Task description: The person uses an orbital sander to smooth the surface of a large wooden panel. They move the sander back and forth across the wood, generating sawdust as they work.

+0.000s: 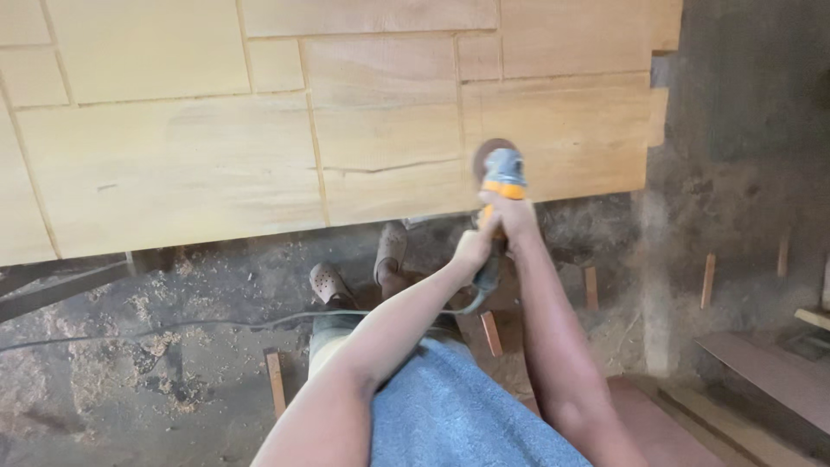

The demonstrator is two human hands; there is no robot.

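The grinder (502,173) is resting on the wooden panel (259,147), just beyond both hands (493,229); the cable (173,329) is trailing left over the floor (130,380).

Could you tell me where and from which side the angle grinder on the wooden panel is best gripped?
Probably by its slim rear body, from the near edge of the wooden panel. The angle grinder lies with its sanding disc flat on the wood and its tail with the power cord pointing back toward the person. Both the left hand and the right hand wrap that tail, clear of the disc.
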